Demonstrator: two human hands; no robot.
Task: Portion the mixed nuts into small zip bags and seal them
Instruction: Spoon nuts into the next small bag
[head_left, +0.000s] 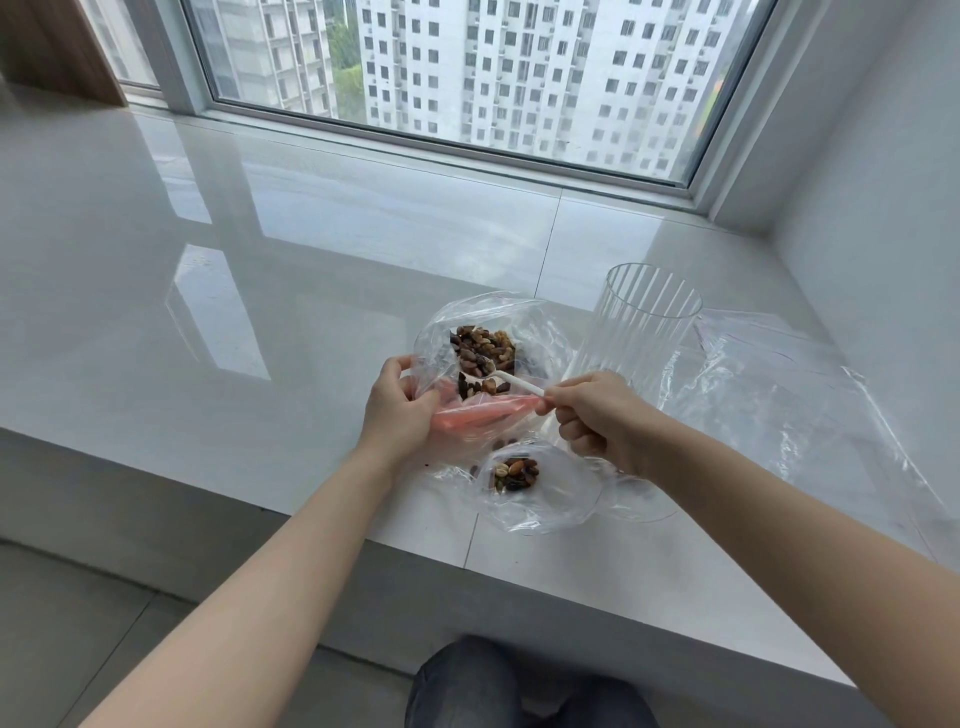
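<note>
A clear zip bag with a red seal strip (483, 410) lies on the white sill, its mouth held apart. Inside it sits a pile of mixed nuts (483, 348). My left hand (397, 405) grips the bag's left edge at the mouth. My right hand (597, 421) pinches the handle of a white plastic spoon (511, 379), whose bowl is down among the nuts. Nearer to me lies a small clear bag (540, 499) with a few nuts (516, 474) in it.
A tall ribbed clear glass (644, 322) stands just right of the bag, close behind my right hand. More flat clear bags (779, 374) lie at the right. The sill's front edge (311, 514) runs under my forearms; a window is behind.
</note>
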